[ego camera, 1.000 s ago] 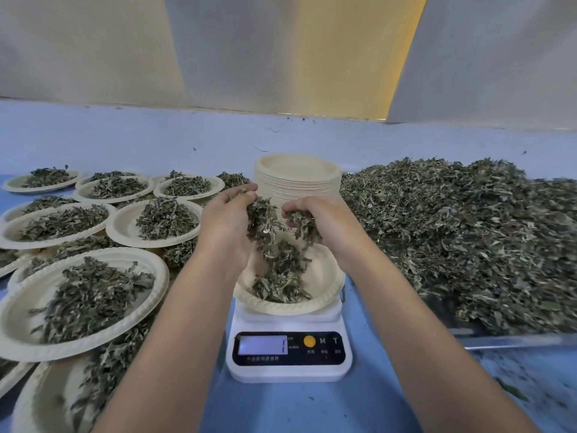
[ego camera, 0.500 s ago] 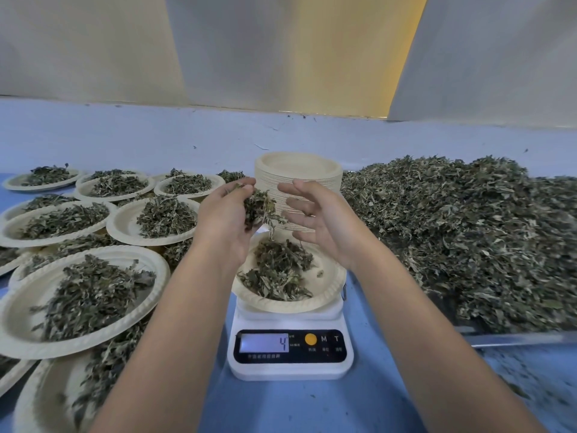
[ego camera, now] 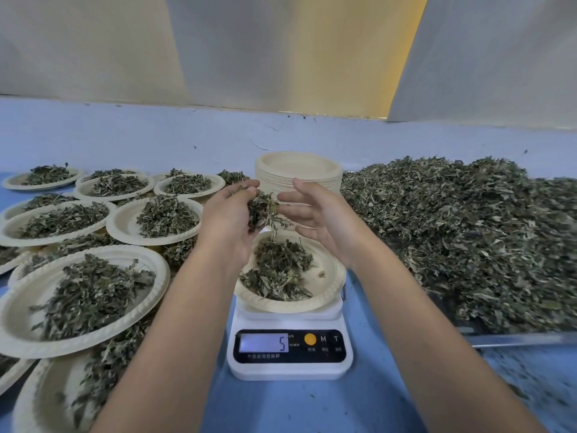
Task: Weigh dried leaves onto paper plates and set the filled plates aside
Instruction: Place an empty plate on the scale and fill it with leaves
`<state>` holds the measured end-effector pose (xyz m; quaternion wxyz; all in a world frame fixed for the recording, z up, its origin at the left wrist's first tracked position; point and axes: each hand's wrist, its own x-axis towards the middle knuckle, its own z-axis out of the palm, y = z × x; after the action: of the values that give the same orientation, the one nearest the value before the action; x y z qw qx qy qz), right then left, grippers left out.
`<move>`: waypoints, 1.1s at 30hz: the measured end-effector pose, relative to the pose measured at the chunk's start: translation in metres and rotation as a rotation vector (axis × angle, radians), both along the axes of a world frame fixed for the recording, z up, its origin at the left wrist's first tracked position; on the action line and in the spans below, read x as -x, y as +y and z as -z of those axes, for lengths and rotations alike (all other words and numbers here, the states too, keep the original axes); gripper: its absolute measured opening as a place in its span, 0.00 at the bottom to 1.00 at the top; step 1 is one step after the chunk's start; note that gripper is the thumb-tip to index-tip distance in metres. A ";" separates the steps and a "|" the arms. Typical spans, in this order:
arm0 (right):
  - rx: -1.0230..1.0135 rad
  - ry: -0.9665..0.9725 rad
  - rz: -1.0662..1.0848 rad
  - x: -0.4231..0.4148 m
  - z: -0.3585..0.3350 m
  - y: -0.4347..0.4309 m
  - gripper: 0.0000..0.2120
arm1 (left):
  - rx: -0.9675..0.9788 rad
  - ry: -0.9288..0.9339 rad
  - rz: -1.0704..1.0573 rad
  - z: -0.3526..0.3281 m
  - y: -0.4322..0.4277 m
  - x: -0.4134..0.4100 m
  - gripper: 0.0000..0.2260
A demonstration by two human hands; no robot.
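Fingers (ego camera: 247, 184) of our left hand (ego camera: 228, 220) gripped leaves (ego camera: 262, 210), right hand (ego camera: 321, 220) splayed empty; filled plates (ego camera: 123, 222) crowded nine o'clock, a large pile (ego camera: 452, 232) waited at three.

Soft, even, fairly bright light falls from above, with no hard glare. The picture is sharpest at the grip, where the left hand (ego camera: 229, 220) holds a clump of dried leaves (ego camera: 261, 210). The lit scale display (ego camera: 263, 342) below the grip reads clearly. Shadows are faint, with a soft one under the paper plate (ego camera: 329, 276) beneath the grip. Far right of the grip, the leaf pile (ego camera: 468, 232) smears with blur toward the frame edge. The filled plate (ego camera: 22, 410) far down-left is blurred and stretched. Above and behind the grip, a warm yellow cast tints the backdrop (ego camera: 359, 57), whose lower edge bows with wide-angle distortion.
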<state>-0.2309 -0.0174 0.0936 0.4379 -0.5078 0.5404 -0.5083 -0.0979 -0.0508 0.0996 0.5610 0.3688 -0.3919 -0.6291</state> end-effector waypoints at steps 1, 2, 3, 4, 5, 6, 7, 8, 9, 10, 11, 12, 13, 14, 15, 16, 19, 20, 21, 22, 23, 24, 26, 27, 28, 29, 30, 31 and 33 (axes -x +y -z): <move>0.020 -0.025 0.001 -0.001 0.000 0.001 0.12 | 0.001 0.009 -0.003 0.000 0.000 0.001 0.09; 0.048 -0.043 -0.012 -0.002 0.000 0.001 0.11 | -0.001 0.018 -0.011 0.001 0.001 0.002 0.08; 0.076 -0.040 -0.032 -0.003 0.000 0.002 0.12 | -0.004 0.020 -0.026 0.001 0.001 0.003 0.08; 0.100 -0.012 -0.054 -0.004 0.001 0.002 0.14 | -0.010 0.015 -0.044 0.002 0.001 0.004 0.08; 0.125 0.030 -0.070 -0.006 0.002 0.003 0.15 | -0.015 0.008 -0.061 0.003 0.002 0.006 0.07; 0.158 0.071 -0.075 -0.009 0.003 0.003 0.16 | -0.019 0.005 -0.072 0.004 0.002 0.009 0.07; 0.203 0.109 -0.070 -0.012 0.004 0.003 0.16 | -0.018 0.003 -0.076 0.005 0.002 0.011 0.07; 0.251 0.140 -0.052 -0.015 0.006 0.002 0.17 | -0.012 -0.003 -0.078 0.006 0.003 0.014 0.07; 0.288 0.164 -0.017 -0.017 0.007 0.000 0.17 | -0.001 -0.014 -0.078 0.006 0.005 0.016 0.07; 0.308 0.182 0.028 -0.019 0.009 -0.001 0.17 | 0.008 -0.023 -0.078 0.006 0.006 0.018 0.06; 0.312 0.193 0.071 -0.019 0.010 -0.003 0.16 | 0.015 -0.028 -0.074 0.007 0.006 0.019 0.07; 0.304 0.198 0.104 -0.018 0.011 -0.003 0.15 | 0.015 -0.025 -0.061 0.007 0.006 0.018 0.07; 0.291 0.194 0.126 -0.016 0.011 -0.004 0.14 | 0.007 -0.012 -0.044 0.007 0.006 0.017 0.08; 0.280 0.184 0.141 -0.014 0.010 -0.004 0.13 | -0.001 0.008 -0.027 0.007 0.005 0.016 0.08; 0.272 0.167 0.150 -0.011 0.009 -0.003 0.13 | -0.005 0.027 -0.018 0.007 0.004 0.014 0.08; 0.267 0.144 0.159 -0.009 0.007 -0.002 0.12 | -0.008 0.041 -0.018 0.006 0.003 0.012 0.08; 0.238 0.098 0.186 -0.003 0.002 0.001 0.10 | -0.020 0.086 -0.037 0.003 0.002 0.009 0.08; 0.220 0.112 0.179 -0.001 0.001 0.002 0.09 | -0.022 0.088 -0.039 0.002 0.002 0.008 0.08; 0.197 0.137 0.162 0.000 0.001 0.003 0.08 | -0.020 0.085 -0.037 0.001 0.001 0.007 0.08; 0.175 0.153 0.139 0.001 0.000 0.003 0.07 | -0.015 0.079 -0.034 0.002 0.000 0.007 0.08; 0.158 0.148 0.113 0.001 -0.001 0.004 0.07 | -0.011 0.072 -0.028 0.001 0.000 0.007 0.08; 0.144 0.128 0.089 0.001 -0.001 0.005 0.08 | -0.006 0.059 -0.024 0.001 0.000 0.007 0.08; 0.130 0.098 0.069 -0.001 -0.001 0.006 0.09 | 0.001 0.036 -0.021 0.002 0.000 0.008 0.08; 0.126 0.103 0.078 -0.001 -0.001 0.006 0.10 | 0.001 0.032 -0.021 0.002 0.000 0.009 0.08; 0.126 0.115 0.094 -0.001 0.000 0.006 0.09 | -0.001 0.026 -0.021 0.003 -0.001 0.009 0.08; 0.134 0.123 0.110 -0.001 0.000 0.005 0.09 | -0.004 0.018 -0.022 0.003 -0.001 0.009 0.08; 0.153 0.126 0.117 -0.001 0.000 0.005 0.09 | -0.009 0.010 -0.024 0.004 -0.001 0.010 0.08; 0.177 0.131 0.110 -0.001 -0.001 0.005 0.09 | -0.014 0.007 -0.025 0.004 0.000 0.010 0.08; 0.230 0.151 0.055 -0.003 -0.002 0.006 0.11 | -0.010 0.016 -0.022 0.004 0.001 0.011 0.08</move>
<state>-0.2281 -0.0115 0.0956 0.3207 -0.5765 0.5236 -0.5391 -0.1086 -0.0503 0.0957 0.5693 0.3708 -0.3801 -0.6276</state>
